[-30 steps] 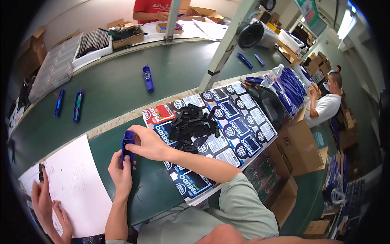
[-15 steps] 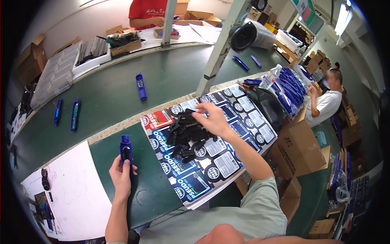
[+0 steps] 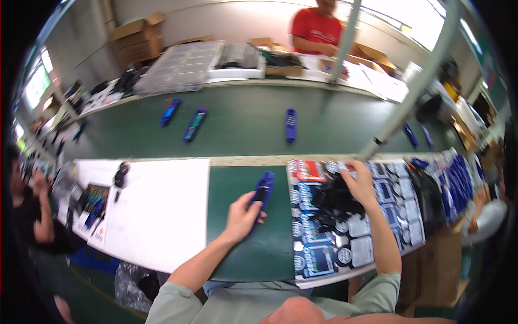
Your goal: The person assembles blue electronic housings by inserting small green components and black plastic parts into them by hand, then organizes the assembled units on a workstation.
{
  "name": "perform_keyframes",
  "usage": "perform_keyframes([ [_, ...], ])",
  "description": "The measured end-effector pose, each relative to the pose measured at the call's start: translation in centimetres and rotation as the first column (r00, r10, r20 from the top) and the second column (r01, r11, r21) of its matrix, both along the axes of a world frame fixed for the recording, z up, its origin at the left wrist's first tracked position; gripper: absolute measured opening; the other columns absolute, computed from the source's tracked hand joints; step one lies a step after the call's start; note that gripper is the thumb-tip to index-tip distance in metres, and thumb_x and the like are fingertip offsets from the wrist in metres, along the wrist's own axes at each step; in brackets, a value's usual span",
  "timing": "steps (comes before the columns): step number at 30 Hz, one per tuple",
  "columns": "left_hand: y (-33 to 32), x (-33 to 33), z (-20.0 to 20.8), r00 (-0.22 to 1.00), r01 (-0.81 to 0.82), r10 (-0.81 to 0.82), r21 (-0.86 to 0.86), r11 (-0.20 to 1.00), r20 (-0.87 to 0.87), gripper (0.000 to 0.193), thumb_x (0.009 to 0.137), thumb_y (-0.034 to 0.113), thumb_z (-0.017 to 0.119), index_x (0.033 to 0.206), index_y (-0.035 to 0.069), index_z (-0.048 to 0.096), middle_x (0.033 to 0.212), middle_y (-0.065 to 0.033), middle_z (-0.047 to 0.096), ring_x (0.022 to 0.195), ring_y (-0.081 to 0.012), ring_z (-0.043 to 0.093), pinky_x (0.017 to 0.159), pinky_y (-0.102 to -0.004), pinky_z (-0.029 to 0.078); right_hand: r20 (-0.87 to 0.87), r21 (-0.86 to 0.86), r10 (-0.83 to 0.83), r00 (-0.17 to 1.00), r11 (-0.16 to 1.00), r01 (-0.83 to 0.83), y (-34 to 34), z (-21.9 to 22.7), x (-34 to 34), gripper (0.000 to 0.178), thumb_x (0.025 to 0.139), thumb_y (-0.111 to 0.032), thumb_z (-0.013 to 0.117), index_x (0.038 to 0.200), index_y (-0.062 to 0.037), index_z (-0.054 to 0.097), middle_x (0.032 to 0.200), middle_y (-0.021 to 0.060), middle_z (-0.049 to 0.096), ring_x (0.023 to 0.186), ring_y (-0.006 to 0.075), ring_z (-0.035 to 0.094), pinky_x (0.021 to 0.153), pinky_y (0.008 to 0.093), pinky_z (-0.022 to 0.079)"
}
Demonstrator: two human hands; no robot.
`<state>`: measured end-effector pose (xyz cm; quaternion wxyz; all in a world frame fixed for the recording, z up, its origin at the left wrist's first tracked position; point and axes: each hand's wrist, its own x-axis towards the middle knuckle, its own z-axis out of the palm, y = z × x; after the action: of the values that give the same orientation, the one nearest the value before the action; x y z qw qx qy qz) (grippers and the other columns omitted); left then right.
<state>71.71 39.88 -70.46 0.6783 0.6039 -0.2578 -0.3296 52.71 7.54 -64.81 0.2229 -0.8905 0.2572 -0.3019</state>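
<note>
My left hand (image 3: 244,217) is closed round a long, narrow blue plastic housing (image 3: 264,189), tilted with its far end up and to the right. A dark strip shows along the housing's face, by my thumb. My right hand (image 3: 360,184) reaches over a heap of small black plastic parts (image 3: 335,201), its thumb and forefinger bent together at the heap's upper right edge. What sits between those fingertips is blurred and too small to make out. The heap lies on a stack of printed sheets (image 3: 361,251) in blue, black and red.
Several blue housings, one of them (image 3: 291,125), lie on the green bench beyond the pale ledge. White paper (image 3: 156,216) covers the table at left. A slanting post (image 3: 404,116) rises at right, near bagged blue parts (image 3: 456,183). Other people work across, left and right.
The view has swung left and levelled. My left hand still holds the blue housing, now tilted rightward. My right hand stays at the heap of black parts.
</note>
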Motion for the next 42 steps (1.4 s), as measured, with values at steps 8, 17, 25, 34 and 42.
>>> perform_keyframes([
  [8, 0.1, 0.0, 0.0, 0.997, 0.043, -0.047, -0.067, 0.997, -0.069, 0.039, 0.103, 0.006, 0.055, 0.141, -0.004, 0.049, 0.098, -0.0084, 0.064, 0.078, -0.0122, 0.066, 0.066, -0.0264, 0.057, -0.160, -0.129, 0.077, 0.984, 0.987, -0.098, 3.0, 1.8, 3.6, 0.037, 0.087, -0.028, 0.074, 0.109, 0.0002, 0.068, 0.109, 0.0177, 0.068, 0.104, 0.0363, 0.063, 0.093, 0.0468, 0.047],
  [17, 0.2, 0.0, -0.1, 0.999, 0.025, -0.028, -0.079, 0.997, -0.035, 0.038, 0.102, 0.005, 0.054, 0.139, -0.005, 0.051, 0.105, -0.0109, 0.064, 0.077, -0.0121, 0.066, 0.066, -0.0268, 0.058, -0.441, -0.071, -0.015, 0.897, 0.997, -0.018, 4.6, -0.1, 0.8, 0.064, 0.087, -0.050, 0.069, 0.131, -0.0040, 0.064, 0.139, 0.0174, 0.057, 0.134, 0.0359, 0.048, 0.110, 0.0491, 0.038],
  [25, -0.5, 0.5, -2.1, 0.953, -0.032, 0.041, -0.034, 0.999, 0.302, 0.038, 0.101, 0.006, 0.059, 0.137, -0.004, 0.054, 0.100, -0.0075, 0.066, 0.079, -0.0114, 0.065, 0.070, -0.0264, 0.055, -0.383, -0.355, -0.113, 0.917, 0.934, -0.033, 5.1, -1.2, -0.2, 0.068, 0.090, -0.061, 0.063, 0.128, -0.0045, 0.066, 0.139, 0.0197, 0.057, 0.131, 0.0418, 0.050, 0.108, 0.0545, 0.037],
  [34, -1.3, 1.4, -2.0, 0.915, 0.025, -0.033, 0.026, 0.999, 0.403, 0.038, 0.101, 0.004, 0.058, 0.138, -0.008, 0.054, 0.125, -0.0112, 0.064, 0.109, -0.0155, 0.061, 0.098, -0.0272, 0.047, -0.002, -0.282, 0.108, 0.994, 0.954, -0.104, 16.9, 4.7, 0.9, 0.055, 0.081, -0.039, 0.077, 0.122, -0.0047, 0.064, 0.121, 0.0141, 0.062, 0.123, 0.0328, 0.054, 0.114, 0.0596, 0.028],
  [42, -0.9, 3.2, -2.4, 0.749, -0.019, -0.141, 0.233, 0.972, 0.647, 0.034, 0.102, 0.010, 0.058, 0.133, -0.006, 0.058, 0.120, -0.0133, 0.064, 0.110, -0.0201, 0.061, 0.097, -0.0317, 0.047, 0.553, 0.175, 0.272, 0.787, 0.886, -0.429, 35.5, -2.7, -11.6, 0.017, 0.089, -0.016, 0.074, 0.098, -0.0030, 0.068, 0.083, 0.0078, 0.060, 0.076, 0.0272, 0.060, 0.068, 0.0402, 0.048],
])
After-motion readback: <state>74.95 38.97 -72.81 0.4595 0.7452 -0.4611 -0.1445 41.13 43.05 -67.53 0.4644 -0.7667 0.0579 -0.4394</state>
